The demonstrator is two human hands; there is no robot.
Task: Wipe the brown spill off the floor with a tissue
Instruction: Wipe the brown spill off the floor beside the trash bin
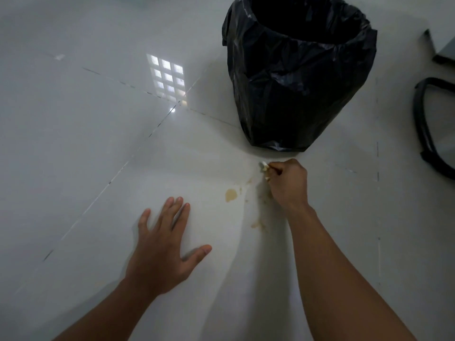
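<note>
A brown spill (231,195) lies on the glossy white tile floor, with smaller smears (258,224) and specks toward the right. My right hand (289,184) is curled shut on a crumpled, stained tissue (264,167), pressed to the floor just right of the main blotch and close to the bin's base. Only a small white tip of the tissue shows past my fingers. My left hand (165,244) rests flat on the floor with fingers spread, to the lower left of the spill, holding nothing.
A bin lined with a black plastic bag (299,77) stands just beyond my right hand. A black chair base (429,134) sits at the right edge, with a dark furniture foot (435,49) above it. Open tile floor stretches to the left.
</note>
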